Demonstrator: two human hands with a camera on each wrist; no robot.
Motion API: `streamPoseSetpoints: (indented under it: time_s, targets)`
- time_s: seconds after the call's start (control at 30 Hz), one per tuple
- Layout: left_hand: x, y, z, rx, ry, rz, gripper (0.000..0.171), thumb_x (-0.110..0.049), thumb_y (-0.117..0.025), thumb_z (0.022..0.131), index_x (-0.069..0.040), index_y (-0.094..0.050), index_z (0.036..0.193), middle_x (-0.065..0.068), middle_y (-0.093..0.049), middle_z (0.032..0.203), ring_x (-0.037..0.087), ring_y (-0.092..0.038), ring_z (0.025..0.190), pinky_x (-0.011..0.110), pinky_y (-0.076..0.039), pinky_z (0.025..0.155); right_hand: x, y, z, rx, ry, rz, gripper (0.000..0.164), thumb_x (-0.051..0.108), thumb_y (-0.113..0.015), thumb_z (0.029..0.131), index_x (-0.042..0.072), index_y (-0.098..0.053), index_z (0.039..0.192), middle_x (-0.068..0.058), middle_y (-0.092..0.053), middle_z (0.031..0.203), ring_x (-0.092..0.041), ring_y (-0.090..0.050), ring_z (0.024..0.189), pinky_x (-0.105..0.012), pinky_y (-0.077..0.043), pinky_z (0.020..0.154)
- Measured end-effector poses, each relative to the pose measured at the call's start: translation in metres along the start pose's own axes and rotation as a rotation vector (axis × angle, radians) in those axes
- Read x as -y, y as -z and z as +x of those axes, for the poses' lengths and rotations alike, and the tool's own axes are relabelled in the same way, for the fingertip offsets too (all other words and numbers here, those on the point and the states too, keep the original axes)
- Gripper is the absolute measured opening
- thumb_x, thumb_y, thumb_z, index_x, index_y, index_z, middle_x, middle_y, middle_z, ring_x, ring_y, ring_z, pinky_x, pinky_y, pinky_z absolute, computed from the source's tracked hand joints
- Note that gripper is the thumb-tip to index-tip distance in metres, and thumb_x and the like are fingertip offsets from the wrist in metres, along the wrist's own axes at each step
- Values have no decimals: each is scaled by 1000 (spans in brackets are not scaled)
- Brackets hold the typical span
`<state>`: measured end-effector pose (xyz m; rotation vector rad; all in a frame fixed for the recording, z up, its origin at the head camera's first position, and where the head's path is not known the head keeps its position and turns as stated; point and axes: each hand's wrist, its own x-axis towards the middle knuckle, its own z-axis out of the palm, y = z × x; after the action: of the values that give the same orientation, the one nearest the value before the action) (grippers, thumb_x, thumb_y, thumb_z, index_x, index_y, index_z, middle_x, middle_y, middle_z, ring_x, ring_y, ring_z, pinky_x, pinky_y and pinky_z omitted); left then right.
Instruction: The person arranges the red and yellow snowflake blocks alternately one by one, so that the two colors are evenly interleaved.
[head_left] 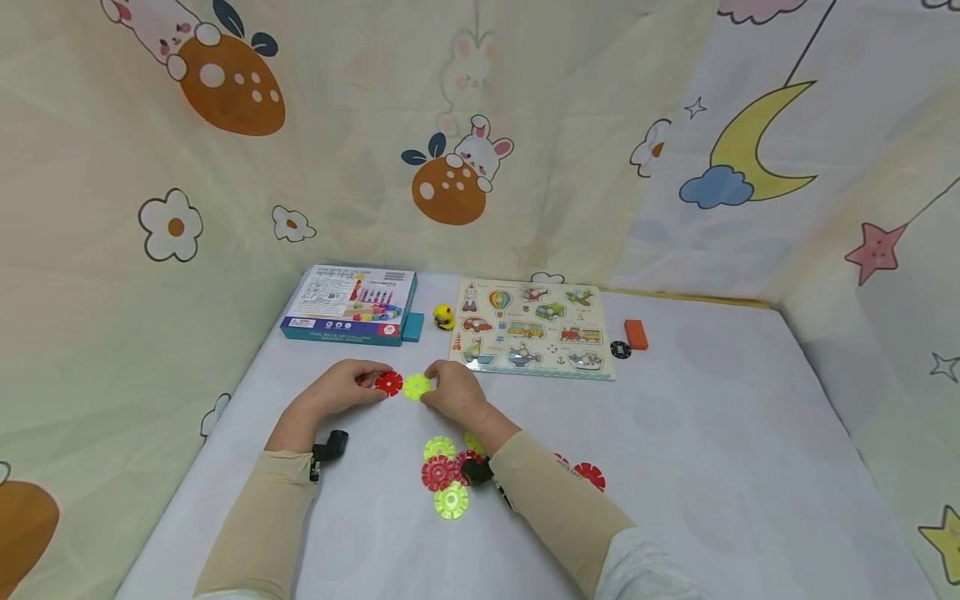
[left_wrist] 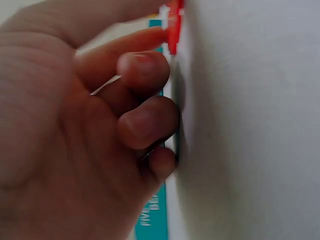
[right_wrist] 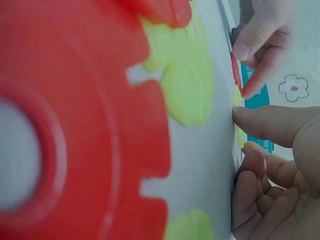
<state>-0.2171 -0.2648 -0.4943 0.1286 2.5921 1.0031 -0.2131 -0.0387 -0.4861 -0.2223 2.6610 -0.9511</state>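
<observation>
My left hand [head_left: 348,387] pinches a red notched plastic disc [head_left: 388,383] between thumb and index finger. In the left wrist view its edge shows red [left_wrist: 173,27] at the top, and the other fingers are curled. Close to it, my right hand [head_left: 457,392] pinches a yellow-green notched disc [head_left: 416,387] at its right rim. The two discs lie side by side, low over the table; whether they touch or interlock I cannot tell. Nearer me sits a cluster of red discs [head_left: 438,473] and yellow-green discs [head_left: 452,500], partly hidden by the right wrist camera.
Beyond the hands stand a boxed set [head_left: 348,304], a teal block [head_left: 412,327], a small yellow figure [head_left: 443,316] and a vehicle puzzle board [head_left: 532,329]. Further right are a black round chip [head_left: 620,349] and an orange block [head_left: 636,334]. More red discs [head_left: 591,475] lie beside the right forearm.
</observation>
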Motion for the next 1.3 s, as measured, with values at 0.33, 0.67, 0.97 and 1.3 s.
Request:
streamPoseSetpoints:
  time_s: [0.33,0.67,0.97,1.3]
  targets:
    - [-28,-21,-3,-19,-6,95,57,-42,-74,79,-26,-57,131,3,-57,122,24,-48,104,47,-42,92,-3,-2,-3,-1,4,13,37,26,-75,81,16,-64,115,4,-55,84,-15,-51,79,-26,-44,66]
    - [-38,-33,1,-50,-30,244,51,-47,-71,80,-29,-62,126,3,-60,123,23,-52,106,48,-43,89,-8,5,-5,17,39,37,37,26,-72,84,15,-63,118,0,-54,81,-15,-50,73,-26,-41,60]
    - [-36,-29,5,-20,-15,213,51,-48,-70,80,-32,-60,128,6,-57,127,24,-50,105,48,-42,90,-15,45,-39,89,173,115,36,25,-66,88,16,-60,122,-1,-52,86,-16,-49,70,-28,-42,57]
    - [-35,-26,2,-20,17,207,51,-48,-70,80,-33,-60,128,7,-56,129,25,-49,107,47,-42,91,-44,62,-93,158,246,113,28,16,-66,86,14,-66,114,3,-53,84,-15,-48,70,-25,-42,56]
